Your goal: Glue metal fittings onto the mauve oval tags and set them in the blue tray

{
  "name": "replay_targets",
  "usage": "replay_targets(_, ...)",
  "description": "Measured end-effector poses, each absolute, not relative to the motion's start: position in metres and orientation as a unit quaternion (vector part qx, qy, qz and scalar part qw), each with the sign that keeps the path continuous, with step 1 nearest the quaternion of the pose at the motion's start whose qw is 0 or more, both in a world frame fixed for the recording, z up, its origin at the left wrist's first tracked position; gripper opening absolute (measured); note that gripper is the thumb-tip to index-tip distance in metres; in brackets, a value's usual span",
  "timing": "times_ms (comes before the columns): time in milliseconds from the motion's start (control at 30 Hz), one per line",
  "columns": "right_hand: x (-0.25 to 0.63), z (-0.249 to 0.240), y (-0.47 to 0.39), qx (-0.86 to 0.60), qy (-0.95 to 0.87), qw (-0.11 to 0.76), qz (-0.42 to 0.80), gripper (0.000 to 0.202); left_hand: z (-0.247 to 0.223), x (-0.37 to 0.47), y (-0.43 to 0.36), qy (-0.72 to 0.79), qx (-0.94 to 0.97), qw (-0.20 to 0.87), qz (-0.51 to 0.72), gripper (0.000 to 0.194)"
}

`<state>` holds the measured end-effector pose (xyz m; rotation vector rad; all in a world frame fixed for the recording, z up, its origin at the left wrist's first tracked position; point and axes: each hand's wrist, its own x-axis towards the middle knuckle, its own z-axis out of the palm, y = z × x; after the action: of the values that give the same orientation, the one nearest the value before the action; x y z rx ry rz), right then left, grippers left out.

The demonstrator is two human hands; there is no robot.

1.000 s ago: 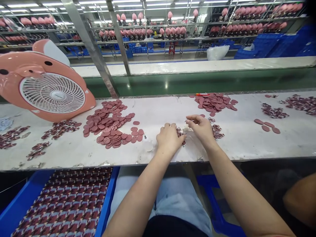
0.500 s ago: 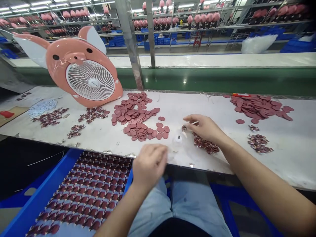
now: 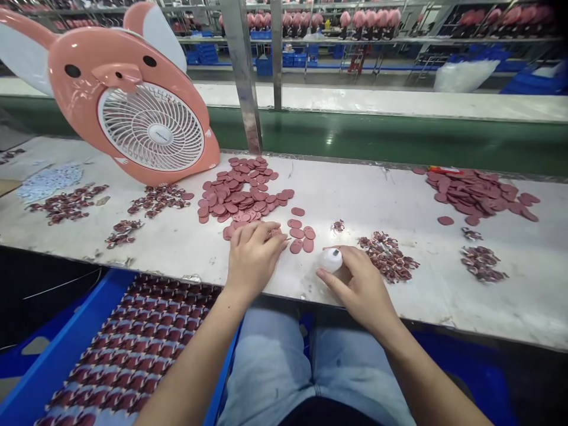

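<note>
Since earlier, shifting right hand snug round white bottle near front edge of table, left hand onto red discs, fingers half-curled, can't tell grip. Keep tip upright.

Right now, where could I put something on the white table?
Bare table lies between the left disc pile and right disc pile, beyond the brown heap. It's crowded around the left hand and in front of the pink fan.

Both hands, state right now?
Left hand: curled at the red discs; can't tell whether it holds one.
Right hand: closed around the small white bottle.
</note>
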<state>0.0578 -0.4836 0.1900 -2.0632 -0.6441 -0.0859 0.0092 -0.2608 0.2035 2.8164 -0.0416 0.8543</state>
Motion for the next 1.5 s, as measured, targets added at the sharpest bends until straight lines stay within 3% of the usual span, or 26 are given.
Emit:
replay_targets(133,0.057,0.189,-0.484,-0.819,-0.260,0.510,-0.035,0.030,0.207,0.004,-0.263,0.045,0.930,0.221,0.289,0.024)
replay_targets(233,0.056,0.185,-0.485,-0.799,-0.255,0.544,-0.027,0.026,0.215,0.031,-0.273,0.049,0.945,0.230,0.226,0.028)
replay_targets(400,0.053,0.180,-0.489,-0.777,-0.229,0.586,-0.022,0.026,0.230,0.093,-0.291,-0.072,0.964,0.244,0.081,0.027)
replay_targets(533,0.049,0.180,-0.498,-0.756,-0.209,0.620,0.004,0.025,0.228,0.088,-0.287,-0.131,0.955,0.266,0.009,0.026)
replay_targets(767,0.037,0.190,-0.495,-0.682,-0.156,0.708,0.093,0.028,0.230,0.006,-0.284,-0.072,0.940,0.314,0.107,0.029)
replay_targets(933,0.023,0.201,-0.480,-0.632,-0.136,0.736,0.202,0.037,0.230,-0.043,-0.315,0.012,0.856,0.506,0.103,0.025)
replay_targets(1033,0.010,0.203,-0.472,-0.586,-0.108,0.764,0.248,0.038,0.211,-0.063,-0.332,0.067,0.758,0.634,0.136,0.011)
replay_targets(1100,0.001,0.203,-0.469,-0.561,-0.090,0.776,0.275,0.040,0.195,-0.072,-0.341,0.074,0.682,0.705,0.179,0.027)
replay_targets(1167,-0.006,0.202,-0.466,-0.547,-0.082,0.777,0.301,0.043,0.183,-0.077,-0.346,0.062,0.647,0.731,0.210,0.034)
replay_targets(1333,-0.015,0.197,-0.471,-0.570,-0.088,0.750,0.323,0.049,0.173,-0.084,-0.351,0.080,0.612,0.751,0.235,0.024)
replay_targets(1500,-0.016,0.193,-0.506,-0.655,-0.114,0.689,0.289,0.055,0.180,-0.096,-0.349,0.194,0.437,0.863,0.162,0.028)
